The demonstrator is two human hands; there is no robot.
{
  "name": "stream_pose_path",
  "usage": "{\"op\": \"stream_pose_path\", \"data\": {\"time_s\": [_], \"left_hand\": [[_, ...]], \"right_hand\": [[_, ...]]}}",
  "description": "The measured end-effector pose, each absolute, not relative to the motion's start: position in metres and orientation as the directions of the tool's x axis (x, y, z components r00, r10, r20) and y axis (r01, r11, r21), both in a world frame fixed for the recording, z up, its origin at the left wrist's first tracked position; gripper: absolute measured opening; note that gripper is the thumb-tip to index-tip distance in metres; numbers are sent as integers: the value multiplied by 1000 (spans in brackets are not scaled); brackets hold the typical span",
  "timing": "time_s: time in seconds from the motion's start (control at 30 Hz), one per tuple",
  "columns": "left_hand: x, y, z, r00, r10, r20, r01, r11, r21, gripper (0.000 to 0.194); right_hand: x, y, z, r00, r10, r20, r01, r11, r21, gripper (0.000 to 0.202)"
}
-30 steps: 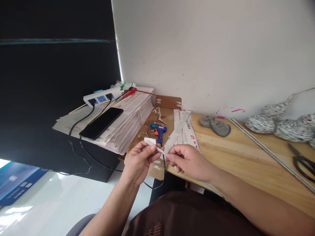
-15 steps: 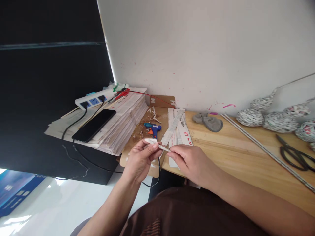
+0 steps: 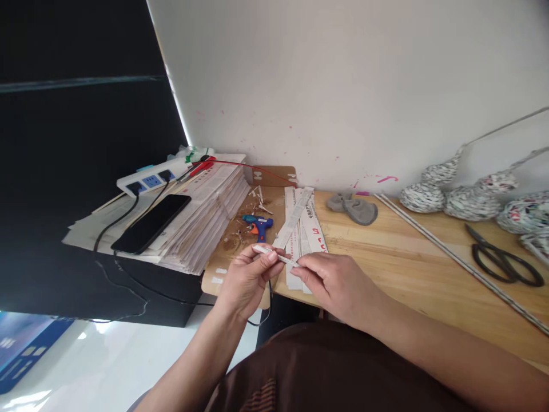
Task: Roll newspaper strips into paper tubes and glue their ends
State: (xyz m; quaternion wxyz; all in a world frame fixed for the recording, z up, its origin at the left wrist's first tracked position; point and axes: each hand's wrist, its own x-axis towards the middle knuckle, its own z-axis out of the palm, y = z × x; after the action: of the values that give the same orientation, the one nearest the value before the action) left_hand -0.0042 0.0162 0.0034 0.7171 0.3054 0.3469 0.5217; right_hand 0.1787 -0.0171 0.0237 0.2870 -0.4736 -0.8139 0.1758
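A thin rolled newspaper strip [image 3: 286, 260] stretches between my two hands, above the table's front edge. My left hand [image 3: 247, 274] pinches its left end between thumb and fingers, where a whitish paper end pokes out past the fingertips. On the other end, my right hand [image 3: 338, 281] is closed with thumb and forefinger. Flat newspaper strips [image 3: 306, 220] lie overlapping just beyond my hands. Behind my left hand, a blue glue gun [image 3: 262, 224] rests on a stained cardboard sheet [image 3: 234, 254] among paper scraps.
At left, a tall newspaper stack [image 3: 214, 212] carries a black phone [image 3: 152, 223] and a power strip [image 3: 152, 178] with trailing cords. To the right are grey cloth pieces [image 3: 362, 212], long paper rods [image 3: 454, 257], black scissors [image 3: 501, 260] and woven paper gourds [image 3: 422, 195].
The loose paper flap at my left fingertips has been rolled narrower. Both hands stay nearly in place, while the view has shifted slightly to the right.
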Motion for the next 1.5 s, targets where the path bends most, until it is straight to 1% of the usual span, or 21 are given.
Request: {"op": "stream_pose_path", "data": {"time_s": [0.07,0.13,0.2,0.27,0.37,0.43,0.5,0.53,0.6,0.63,0.67,0.7,0.73,0.8,0.87,0.97,1.07,1.2,1.3,1.4,1.5], "left_hand": [[-2,16,3,210,960,-183,-534,270,801,18],[-1,16,3,212,961,-177,-527,265,807,18],[0,16,3,225,960,-165,-515,261,817,18],[0,15,3,246,957,-152,-503,260,824,18],[1,14,3,286,947,-146,-484,274,831,18],[2,14,2,304,940,-154,-467,288,836,18],[4,16,1,293,943,-160,-456,285,843,19],[5,17,0,278,947,-161,-453,278,847,19],[9,20,-2,254,954,-160,-441,261,859,19],[11,22,-3,252,955,-154,-430,253,867,19],[13,24,-4,258,955,-145,-416,246,876,19],[15,26,-5,266,955,-134,-400,236,886,18],[17,28,-5,276,953,-120,-385,225,895,18],[22,31,-6,301,949,-96,-357,206,911,17],[28,34,-6,333,940,-78,-340,197,919,17],[36,37,-7,405,913,-48,-352,205,913,17],[43,41,-9,477,879,-4,-371,205,906,19],[50,44,-13,532,846,34,-368,195,909,19],[55,45,-16,581,814,1,-375,267,888,21],[60,45,-21,578,815,-42,-389,320,864,24],[65,46,-25,525,848,-71,-366,300,881,24]], "right_hand": [[181,-18,26,-383,892,242,656,447,-608,34],[183,-16,29,-374,917,137,603,353,-715,39],[186,-14,30,-386,922,-13,506,200,-839,41],[190,-10,28,-430,887,-170,378,5,-926,42],[196,-4,23,-567,752,-336,195,-274,-942,47],[199,-2,20,-630,681,-373,145,-369,-918,51],[202,-4,19,-602,708,-369,175,-334,-926,50],[203,-6,19,-548,768,-333,215,-255,-943,47],[205,-12,20,-411,895,-171,331,-29,-943,36],[206,-14,20,-363,928,-84,385,67,-920,31],[208,-16,19,-339,940,-34,419,118,-900,28],[210,-17,19,-334,942,-40,426,113,-898,29],[214,-17,17,-347,933,-98,405,55,-913,32],[221,-15,14,-402,878,-261,284,-151,-947,36],[229,-13,10,-494,793,-357,103,-354,-929,37],[240,-12,2,-642,680,-355,-123,-549,-827,34],[245,-14,-7,-728,608,-316,-227,-649,-726,28],[249,-17,-18,-792,561,-241,-286,-689,-666,26],[252,-19,-21,-807,549,-218,-283,-684,-672,26],[255,-23,-19,-717,648,-257,-260,-591,-764,33],[260,-29,-17,-567,777,-273,-161,-429,-889,38]]}}
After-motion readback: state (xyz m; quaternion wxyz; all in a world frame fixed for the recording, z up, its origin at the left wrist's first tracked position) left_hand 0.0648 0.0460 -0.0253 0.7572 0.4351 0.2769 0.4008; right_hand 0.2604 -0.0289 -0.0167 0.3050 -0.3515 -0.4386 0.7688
